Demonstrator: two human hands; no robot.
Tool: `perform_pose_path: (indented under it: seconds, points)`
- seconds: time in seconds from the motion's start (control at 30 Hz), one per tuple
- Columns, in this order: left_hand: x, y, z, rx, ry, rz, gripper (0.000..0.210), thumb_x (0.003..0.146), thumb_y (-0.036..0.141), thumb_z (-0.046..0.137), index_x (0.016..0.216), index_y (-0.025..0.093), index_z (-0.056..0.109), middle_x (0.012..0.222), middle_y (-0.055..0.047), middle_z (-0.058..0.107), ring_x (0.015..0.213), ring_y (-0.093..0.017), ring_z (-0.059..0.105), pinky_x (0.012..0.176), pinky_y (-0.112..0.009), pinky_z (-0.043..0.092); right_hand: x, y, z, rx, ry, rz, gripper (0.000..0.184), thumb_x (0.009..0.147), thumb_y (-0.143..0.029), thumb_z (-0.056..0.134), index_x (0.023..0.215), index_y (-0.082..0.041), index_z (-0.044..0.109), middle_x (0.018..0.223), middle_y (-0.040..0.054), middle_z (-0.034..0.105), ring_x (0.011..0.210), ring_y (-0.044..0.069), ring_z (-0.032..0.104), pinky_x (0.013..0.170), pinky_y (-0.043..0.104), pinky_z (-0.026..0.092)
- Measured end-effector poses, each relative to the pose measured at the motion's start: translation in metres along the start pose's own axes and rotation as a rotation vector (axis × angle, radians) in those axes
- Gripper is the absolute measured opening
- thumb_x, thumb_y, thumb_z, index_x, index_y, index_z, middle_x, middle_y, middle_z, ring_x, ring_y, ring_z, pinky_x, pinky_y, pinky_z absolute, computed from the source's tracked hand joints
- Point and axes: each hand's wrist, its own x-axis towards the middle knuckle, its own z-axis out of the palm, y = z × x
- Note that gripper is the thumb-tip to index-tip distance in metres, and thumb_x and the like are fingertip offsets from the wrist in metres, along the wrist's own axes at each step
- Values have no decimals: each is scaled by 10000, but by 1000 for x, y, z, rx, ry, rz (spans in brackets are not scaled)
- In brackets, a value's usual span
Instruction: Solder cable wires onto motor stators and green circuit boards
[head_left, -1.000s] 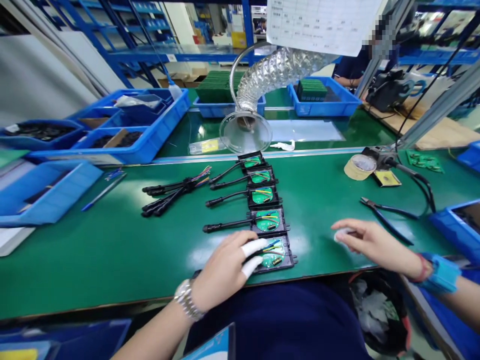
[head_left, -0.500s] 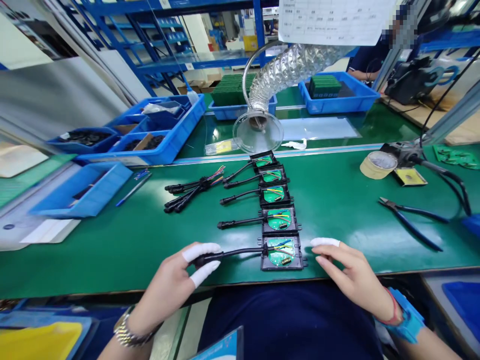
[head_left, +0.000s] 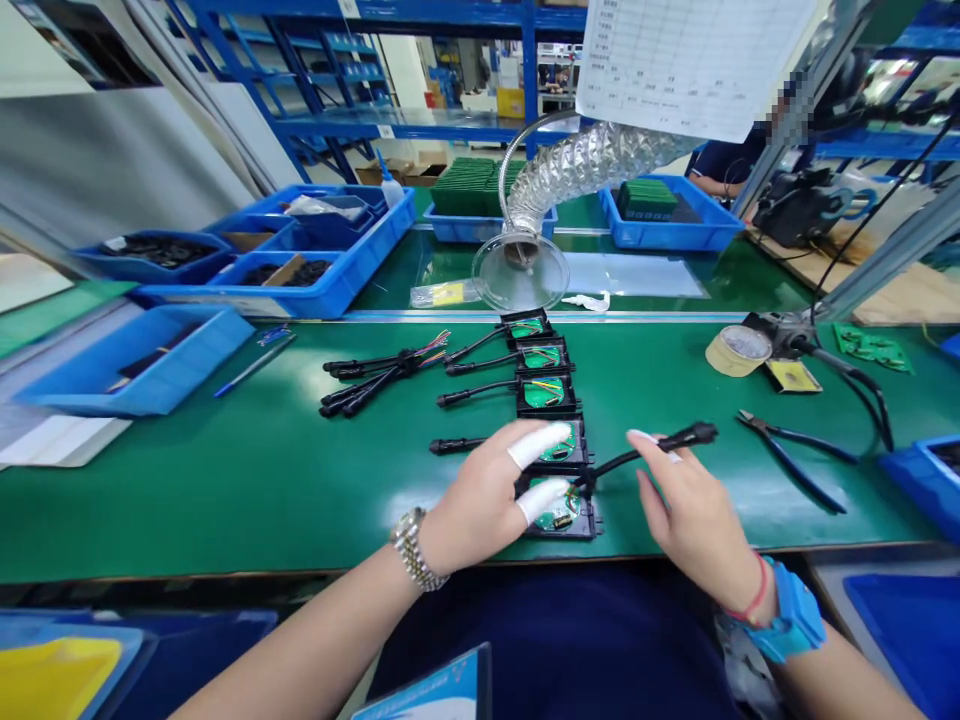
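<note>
My right hand (head_left: pixel 694 505) is closed on the black cable (head_left: pixel 619 462) of the nearest case, its connector end sticking out to the right. My left hand (head_left: pixel 480 490), white cots on thumb and index finger, rests over that black plastic case (head_left: pixel 589 527) with the two fingers apart. Thumb and fingertip lie by the green circuit board (head_left: pixel 555 512); part of the case is hidden under the hand. Coloured wires run from the board to the cable. Several similar cases (head_left: pixel 550 396) stand in a column behind, their cables pointing left.
A bundle of black cables (head_left: pixel 375 380) lies left of the cases. Diagonal cutters (head_left: pixel 795 460) and a tape roll (head_left: pixel 739 350) are on the right. A fume hood (head_left: pixel 521 275) hangs behind the cases. Blue bins (head_left: pixel 337 285) line the back left.
My left hand let go of the connector end and moved right, over the nearest case. That cable now bends to the right, held in my right hand, which was beside the case before.
</note>
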Motion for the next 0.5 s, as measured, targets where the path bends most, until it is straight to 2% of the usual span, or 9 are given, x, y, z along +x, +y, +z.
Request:
perform_pose_path:
  seconds: [0.03, 0.1, 0.17, 0.23, 0.3, 0.4, 0.5]
  points:
    - [-7, -7, 8, 51, -50, -14, 442, 821, 272, 552, 1240, 176, 451, 1187, -110, 535, 1089, -216, 496, 935, -400, 433, -9, 7, 3, -74, -15, 39, 365, 865, -190, 415, 1213, -103, 487, 887, 107, 639, 804, 209, 572, 693, 329, 457]
    - [-20, -19, 24, 123, -119, -17, 465, 818, 316, 555, 1244, 166, 446, 1199, -118, 528, 1113, -238, 470, 959, -438, 405, -20, 17, 8, -210, -54, 85, 307, 865, -252, 457, 1133, -144, 560, 657, 46, 599, 597, 170, 525, 557, 303, 395]
    - [-31, -27, 35, 156, -130, -21, 469, 826, 338, 538, 1247, 157, 440, 1222, -124, 511, 1143, -250, 441, 979, -454, 381, -23, 21, 11, -286, -103, 91, 241, 845, -285, 503, 1030, -184, 621, 572, 25, 543, 569, 169, 493, 522, 301, 346]
    - [-36, -28, 41, 167, -114, -30, 465, 832, 349, 526, 1245, 154, 439, 1229, -126, 506, 1153, -253, 430, 992, -465, 363, -19, 19, 12, -294, -151, 88, 179, 820, -293, 540, 924, -199, 652, 596, 42, 541, 646, 198, 499, 546, 312, 346]
    - [-35, -26, 42, 183, -94, -38, 448, 829, 342, 531, 1231, 159, 452, 1212, -121, 521, 1142, -253, 440, 1002, -482, 341, -14, 14, 16, -221, -160, 70, 150, 819, -268, 537, 896, -197, 644, 718, 71, 579, 772, 231, 506, 617, 338, 379]
    - [-25, -18, 44, 197, -82, -14, 383, 829, 289, 536, 1187, 164, 489, 1151, -104, 561, 1078, -242, 481, 976, -470, 359, -11, 6, 29, 36, -69, 5, 193, 854, -175, 452, 1001, -160, 578, 929, 106, 582, 911, 226, 496, 751, 369, 420]
    - [-14, -13, 54, 190, -74, 41, 342, 832, 243, 528, 1160, 150, 505, 1051, -93, 601, 970, -225, 520, 872, -415, 439, -11, 2, 40, 201, 18, -68, 191, 870, -116, 383, 983, -121, 536, 886, 103, 573, 856, 179, 509, 746, 316, 443]
